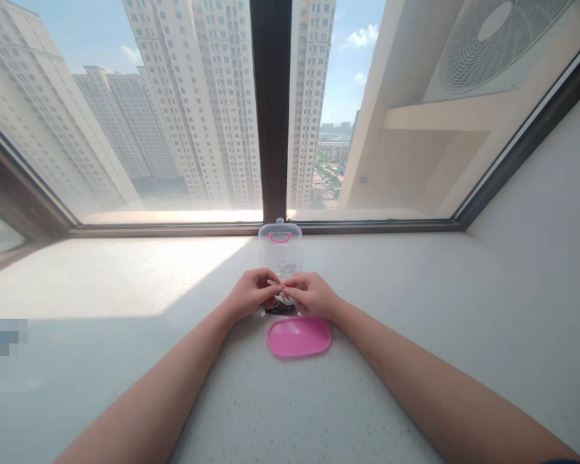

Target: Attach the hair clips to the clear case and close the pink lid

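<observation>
Step in hand, we judge: fingering thin pale piece (273,283) at centre of frame. Left hand (252,291) and right hand (314,294) both pinched narrow, holding it between them; its finer detail too small for us to tell. Next move, we judge, calls for light, steady fingertips. Black item (281,309) just below hands; pink oval piece (299,338) lower still. Clear box (281,251) just above hands, before dark window frame (274,116). Speckled pale sill (391,277), sunlit middle left; tall buildings (193,84) upper left.

Slim, pale piece (273,283) — slanted, pinched between fingertips of left hand (249,294) and right hand (314,295).
</observation>
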`<state>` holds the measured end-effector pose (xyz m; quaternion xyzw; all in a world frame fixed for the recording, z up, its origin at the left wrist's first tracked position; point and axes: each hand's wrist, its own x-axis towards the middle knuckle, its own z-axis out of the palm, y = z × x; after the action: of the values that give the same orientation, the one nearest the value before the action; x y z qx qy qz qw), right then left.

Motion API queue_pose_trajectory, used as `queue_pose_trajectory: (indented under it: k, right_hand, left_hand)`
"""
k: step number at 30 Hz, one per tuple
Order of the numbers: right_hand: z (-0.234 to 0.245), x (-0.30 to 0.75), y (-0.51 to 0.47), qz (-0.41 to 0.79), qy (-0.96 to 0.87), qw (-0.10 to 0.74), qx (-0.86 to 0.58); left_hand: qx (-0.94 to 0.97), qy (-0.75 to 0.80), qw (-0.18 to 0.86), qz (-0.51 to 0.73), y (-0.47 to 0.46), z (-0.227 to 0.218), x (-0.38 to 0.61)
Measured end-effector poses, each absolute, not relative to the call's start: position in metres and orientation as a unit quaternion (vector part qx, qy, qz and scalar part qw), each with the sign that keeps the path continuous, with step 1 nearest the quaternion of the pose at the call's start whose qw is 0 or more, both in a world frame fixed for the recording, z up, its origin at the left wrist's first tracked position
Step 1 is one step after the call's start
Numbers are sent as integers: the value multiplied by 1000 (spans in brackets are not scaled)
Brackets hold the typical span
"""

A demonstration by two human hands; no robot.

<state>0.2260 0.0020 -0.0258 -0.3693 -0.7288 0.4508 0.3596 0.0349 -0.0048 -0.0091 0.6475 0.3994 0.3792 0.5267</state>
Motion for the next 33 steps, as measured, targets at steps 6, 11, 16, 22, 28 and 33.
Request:
queue_pose_trajectory:
  k: [6,11,16,22,28,33]
  right_hand:
    - [-25,221,-5,336,-766,418,-354]
    - [-27,221,-6,273,-778,464,-325]
    - [-25,223,-7,219,-775,510,-301]
    - [-22,221,-8,187,-773,533,-289]
    - [-17,225,-5,156,-737,567,-332]
    - [-23,245,17,147,-643,634,-405]
  left_hand:
    - [616,409,526,421,-4,-5,33]
    - [584,386,556,449,-2,-7,33]
    - [556,394,573,455,-3,-4,32]
    - [539,399,588,452,-2,-5,31]
    - [569,400,537,478,0,-6,29]
    - [641,485,338,490,4,-4,20]
